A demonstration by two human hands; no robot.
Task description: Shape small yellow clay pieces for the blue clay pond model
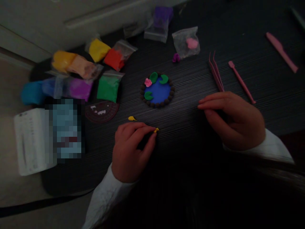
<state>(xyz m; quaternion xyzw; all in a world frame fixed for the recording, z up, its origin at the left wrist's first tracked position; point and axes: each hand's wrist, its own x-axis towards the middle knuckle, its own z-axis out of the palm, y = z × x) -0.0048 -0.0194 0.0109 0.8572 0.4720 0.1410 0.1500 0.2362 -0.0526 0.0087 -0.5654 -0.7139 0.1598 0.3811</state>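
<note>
My left hand rests low on the dark table, thumb and forefinger pinching a small piece of yellow clay. Just above its knuckles lies another yellow clay piece, drop-shaped with a thin tail. My right hand is closed, thumb against the fingers; anything between them is hidden. Beside it lie pink tweezers, their near end reaching behind the hand. Between and beyond both hands sits a clay pond with a blue middle, a brown beaded rim, green lily pads and a pink flower.
Several bags of coloured clay, among them a green one, stand at the left and back. A pink modelling tool and pink knife lie right. A purple clay bit, a half-round plate and a white box are also there.
</note>
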